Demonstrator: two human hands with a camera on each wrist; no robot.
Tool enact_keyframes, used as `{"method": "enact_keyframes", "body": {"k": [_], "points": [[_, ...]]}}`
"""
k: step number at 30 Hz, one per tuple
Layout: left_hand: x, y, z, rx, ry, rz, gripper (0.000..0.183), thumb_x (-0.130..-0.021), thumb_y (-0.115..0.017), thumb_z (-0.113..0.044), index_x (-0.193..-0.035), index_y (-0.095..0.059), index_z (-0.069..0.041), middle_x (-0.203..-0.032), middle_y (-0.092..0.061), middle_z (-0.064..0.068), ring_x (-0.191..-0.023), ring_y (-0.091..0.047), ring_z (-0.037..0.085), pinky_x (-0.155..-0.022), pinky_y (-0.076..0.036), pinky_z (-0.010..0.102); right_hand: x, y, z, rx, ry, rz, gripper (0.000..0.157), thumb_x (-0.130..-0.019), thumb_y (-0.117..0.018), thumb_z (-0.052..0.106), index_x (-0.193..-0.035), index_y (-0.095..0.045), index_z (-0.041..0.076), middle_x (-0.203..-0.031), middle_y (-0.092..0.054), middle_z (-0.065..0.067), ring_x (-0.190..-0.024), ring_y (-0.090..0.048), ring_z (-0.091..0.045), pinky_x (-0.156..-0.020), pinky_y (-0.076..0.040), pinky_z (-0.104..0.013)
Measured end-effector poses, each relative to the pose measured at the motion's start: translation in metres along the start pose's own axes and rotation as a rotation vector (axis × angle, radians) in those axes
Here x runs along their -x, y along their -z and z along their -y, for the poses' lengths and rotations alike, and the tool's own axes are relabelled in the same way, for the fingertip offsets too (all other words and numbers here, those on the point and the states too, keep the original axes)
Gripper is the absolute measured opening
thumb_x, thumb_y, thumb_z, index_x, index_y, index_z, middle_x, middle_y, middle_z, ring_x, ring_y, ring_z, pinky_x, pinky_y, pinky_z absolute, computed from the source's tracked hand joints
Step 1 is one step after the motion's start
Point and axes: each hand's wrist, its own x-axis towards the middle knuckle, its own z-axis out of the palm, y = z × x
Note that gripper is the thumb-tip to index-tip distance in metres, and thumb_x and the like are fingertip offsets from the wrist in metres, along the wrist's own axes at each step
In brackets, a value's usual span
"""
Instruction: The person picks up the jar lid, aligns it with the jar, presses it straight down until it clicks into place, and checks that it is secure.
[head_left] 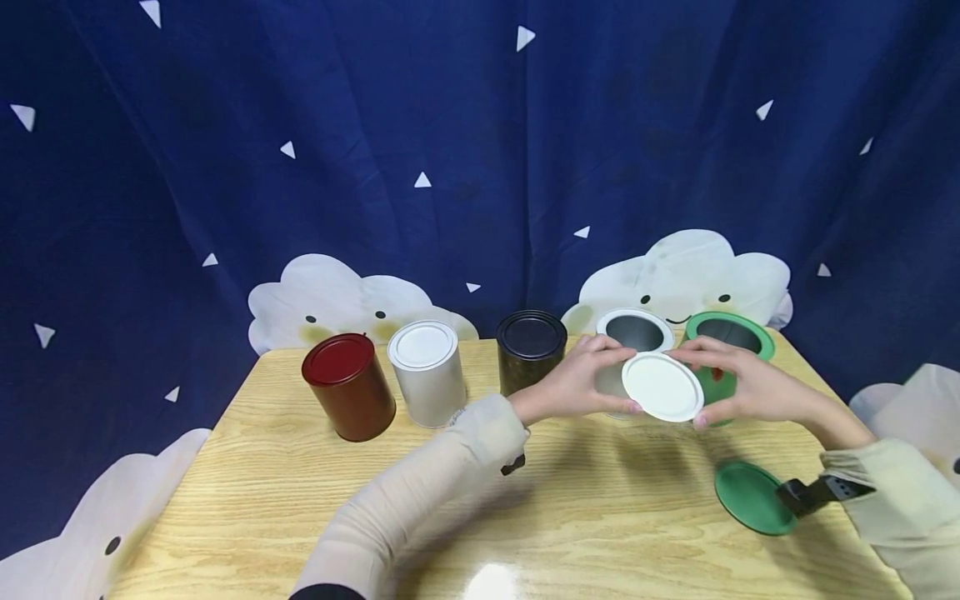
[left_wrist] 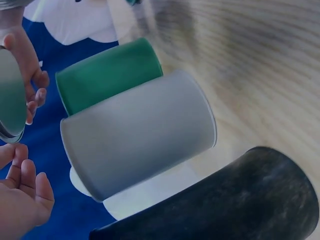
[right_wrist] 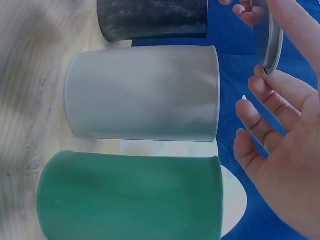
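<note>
Both hands hold a round white lid (head_left: 663, 387) by its opposite edges, tilted, in front of an uncovered white can (head_left: 636, 332). The left hand (head_left: 577, 379) pinches its left edge between thumb and fingers. On the lid's right edge, the right hand (head_left: 738, 382) does the same. In the right wrist view the lid (right_wrist: 270, 42) appears nearly edge-on, level with the can's rim and apart from the white can (right_wrist: 142, 93). Beside that can stands an uncovered green can (head_left: 729, 333), partly hidden behind the right hand.
A green lid (head_left: 754, 497) lies on the wooden table (head_left: 585, 533) by the right wrist's camera strap. Left of the hands stand three lidded cans: black (head_left: 532, 337), white (head_left: 429, 375) and dark red (head_left: 349, 387). A blue curtain (head_left: 480, 150) hangs behind the table.
</note>
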Motion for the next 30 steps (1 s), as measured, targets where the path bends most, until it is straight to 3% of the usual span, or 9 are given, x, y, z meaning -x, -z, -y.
{"method": "enact_keyframes", "body": {"k": [12,17,25,30], "points": [[-0.015,0.019,0.006,-0.034,0.029,0.061,0.068,-0.073,-0.076,-0.034,-0.129,-0.051,-0.004,-0.119,-0.050,0.008,-0.110,-0.042,0.018,-0.092,-0.029,0.020,-0.018,0.014,-0.002,0.067,-0.049,-0.005,0.077,-0.054,-0.086,0.016,-0.123,-0.055,0.002,-0.112,-0.052,0.002,-0.078,-0.043,-0.006,-0.059,-0.037,-0.021],[-0.019,0.023,0.011,-0.027,0.072,0.076,0.069,-0.074,-0.075,-0.034,-0.131,-0.049,-0.005,-0.123,-0.049,0.006,-0.114,-0.039,0.019,-0.095,-0.027,0.021,-0.024,0.019,-0.004,0.056,-0.080,0.031,0.075,-0.058,-0.085,0.016,-0.124,-0.053,0.001,-0.112,-0.051,-0.001,-0.080,-0.044,-0.007,-0.059,-0.037,-0.024],[-0.026,0.029,0.021,0.016,0.078,0.064,0.065,-0.075,-0.075,-0.029,-0.130,-0.050,-0.005,-0.121,-0.051,0.005,-0.113,-0.039,0.018,-0.093,-0.026,0.019,-0.035,0.022,-0.010,0.030,-0.148,0.048,0.072,-0.060,-0.084,0.014,-0.124,-0.053,0.002,-0.112,-0.050,0.000,-0.076,-0.042,-0.011,-0.059,-0.036,-0.026],[-0.034,0.032,0.029,0.020,0.087,0.082,0.064,-0.076,-0.074,-0.029,-0.131,-0.049,-0.005,-0.123,-0.050,0.005,-0.111,-0.037,0.018,-0.091,-0.027,0.019,-0.042,0.025,-0.016,0.019,-0.219,0.067,0.071,-0.063,-0.083,0.015,-0.126,-0.052,0.003,-0.115,-0.050,-0.001,-0.083,-0.043,-0.009,-0.062,-0.039,-0.027]]}}
